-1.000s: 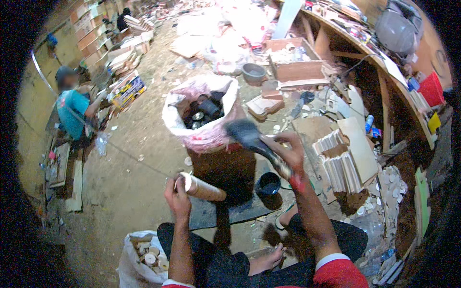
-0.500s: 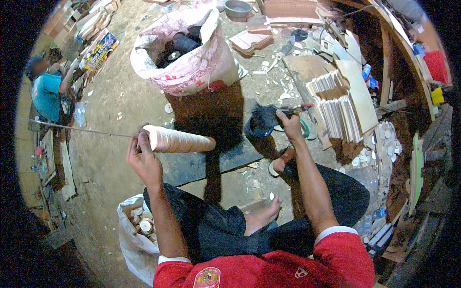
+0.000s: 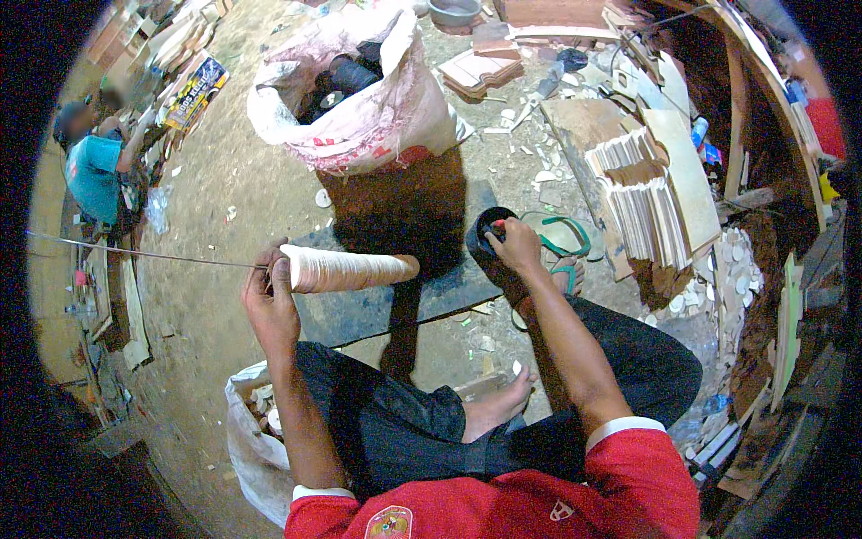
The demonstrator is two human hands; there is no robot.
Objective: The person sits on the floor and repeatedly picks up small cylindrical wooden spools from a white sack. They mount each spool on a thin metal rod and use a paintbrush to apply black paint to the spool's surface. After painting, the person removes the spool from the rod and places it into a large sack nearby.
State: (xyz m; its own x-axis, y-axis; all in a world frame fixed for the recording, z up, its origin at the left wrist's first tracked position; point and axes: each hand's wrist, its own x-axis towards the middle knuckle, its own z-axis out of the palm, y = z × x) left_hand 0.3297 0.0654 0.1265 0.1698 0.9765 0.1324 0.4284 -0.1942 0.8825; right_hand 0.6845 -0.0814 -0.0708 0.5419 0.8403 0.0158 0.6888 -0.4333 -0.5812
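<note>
My left hand [image 3: 269, 301] grips one end of a pale stack of wooden discs [image 3: 346, 269] threaded on a long thin metal rod [image 3: 144, 255] that sticks out to the left. The stack lies level over a dark bench [image 3: 386, 305]. My right hand [image 3: 512, 244] rests on the rim of a small black round container [image 3: 489, 235] at the bench's right end. I sit with dark trousers and a bare foot [image 3: 498, 409] below the bench.
A white-pink sack [image 3: 359, 117] of dark pieces stands beyond the bench. Stacked pale wooden slats [image 3: 642, 193] and green sandals [image 3: 561, 242] lie to the right. A white bag [image 3: 247, 431] of discs sits by my left knee. A person in a teal shirt [image 3: 90, 171] crouches far left.
My left hand lowered the disc stack toward the bench. My right hand put down the dark tool it swung earlier and now rests on the black container.
</note>
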